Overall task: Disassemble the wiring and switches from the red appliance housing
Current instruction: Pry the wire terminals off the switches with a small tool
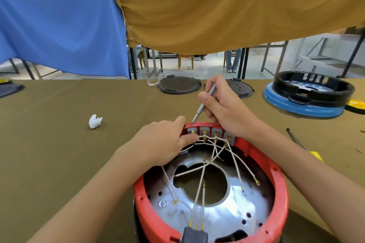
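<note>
Here I see the red housing (276, 179) strung with white wires (199, 189); my right hand (221, 108) pinches a screwdriver (203, 103), left hand (164, 142) fingers spread on the switches (209, 134).

Access to the switches (210, 134) at the far wall of the red housing (276, 179) is narrowed by both hands: left hand (164, 142) over the left end, right hand (223, 106) with the screwdriver (203, 104) above. The housing interior is criss-crossed by white wires (235, 161). Open counter (59, 124) is left on the left side, broken only by a white wad (95, 121). The far right is blocked by a black ring (314, 89).
</note>
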